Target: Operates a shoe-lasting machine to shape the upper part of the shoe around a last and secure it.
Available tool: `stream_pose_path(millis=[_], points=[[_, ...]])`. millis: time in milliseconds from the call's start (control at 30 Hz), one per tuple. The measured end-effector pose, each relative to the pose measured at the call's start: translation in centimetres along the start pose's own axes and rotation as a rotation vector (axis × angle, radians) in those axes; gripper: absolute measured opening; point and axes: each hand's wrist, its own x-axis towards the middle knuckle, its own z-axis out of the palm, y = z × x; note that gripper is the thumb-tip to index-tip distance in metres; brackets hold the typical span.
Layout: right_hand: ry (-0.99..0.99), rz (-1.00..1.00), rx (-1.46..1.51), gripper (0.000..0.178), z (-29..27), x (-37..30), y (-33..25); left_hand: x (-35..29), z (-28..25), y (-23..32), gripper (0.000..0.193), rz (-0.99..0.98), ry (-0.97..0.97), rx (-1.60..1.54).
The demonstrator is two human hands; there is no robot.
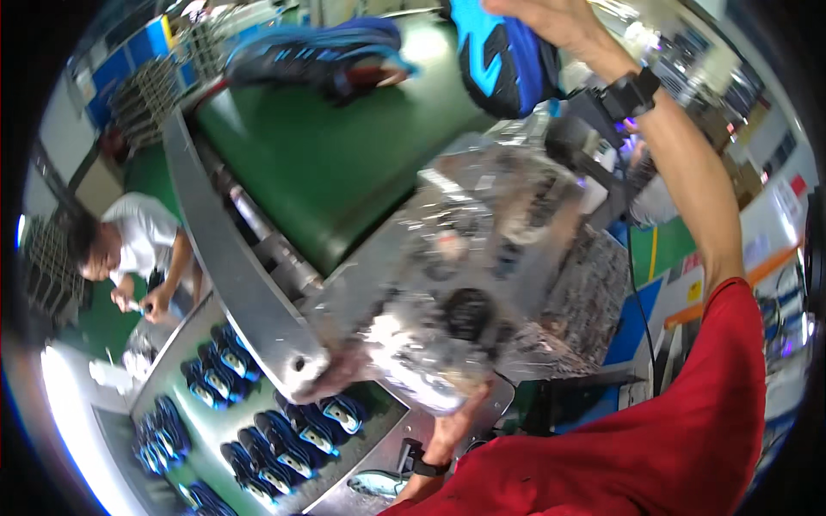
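Observation:
At the top edge my right hand (555, 19) is closed on a blue and black sports shoe (508, 64), raised over the right side of the green belt (344, 150). Part of that shoe is cut off by the picture's rim. My left hand (458, 423) is low in the middle, at the near edge of a blurred, foil-covered metal surface (422, 361). Its fingers are partly hidden and smeared, so its grip is unclear. A second blue and black shoe (323, 60), also blurred, lies at the far left of the belt.
A grey metal rail (228, 258) borders the belt's left side. Below it, rows of dark blue shoes (284, 447) stand on a lower line. A person in white (146, 236) works at the left with something small in their hands. A black cable (641, 318) hangs at the right.

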Motion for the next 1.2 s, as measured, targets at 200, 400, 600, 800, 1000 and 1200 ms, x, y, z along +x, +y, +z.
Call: stream_pose_path(millis=[200,400,600,800,1000,1200], points=[[0.185,-0.276,-0.288,0.083,-11.1,-12.5,-9.9,3.9,14.8,16.7,0.09,0.659,-0.366,0.015],[0.185,-0.024,-0.665,0.084,-18.5,-27.2,-14.0,5.2,30.5,16.6,0.088,0.788,-0.32,0.131],[0.661,0.595,-0.252,0.064,-28.8,-45.2,-15.6,3.0,38.4,7.1,0.053,0.211,-0.717,-0.264],[1.115,0.87,0.0,0.059,-29.1,-62.1,-20.2,-5.5,47.9,-3.8,0.047,-0.085,-0.962,-0.127],[1.392,1.015,-0.255,0.072,-33.4,-78.1,-31.9,-19.3,55.3,-15.9,0.044,-0.384,-1.148,-0.015],[1.725,1.152,-0.524,0.063,-38.2,-91.0,-40.2,-26.0,65.1,-28.5,0.05,-0.465,-1.411,0.332]])
